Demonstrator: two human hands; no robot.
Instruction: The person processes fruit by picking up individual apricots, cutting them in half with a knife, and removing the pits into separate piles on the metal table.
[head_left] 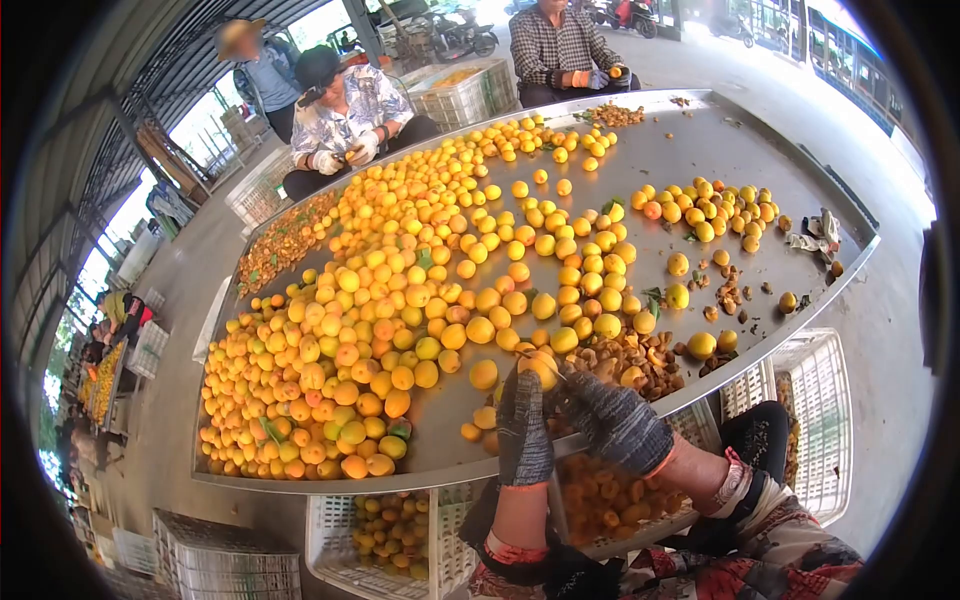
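Both of my hands wear grey knitted gloves, close together at the near edge of a metal table [440,425]. My left hand [523,425] is closed on an apricot [540,368], gripping it from below and the left. My right hand [615,422] is closed just right of that fruit, its fingertips pointing toward it. Something thin and dark shows at the right fingertips, too small to name. Beside my right hand lies a heap of brownish pits and apricot pieces [640,358]. A large pile of loose apricots [370,310] spreads to the left and beyond.
White plastic crates stand under the near edge, one with whole apricots [390,535], another with apricot halves [610,500]. A smaller apricot group [705,208] and a crumpled glove-like rag [818,235] lie right. Two people [350,125] [565,50] sit at the far side with fruit.
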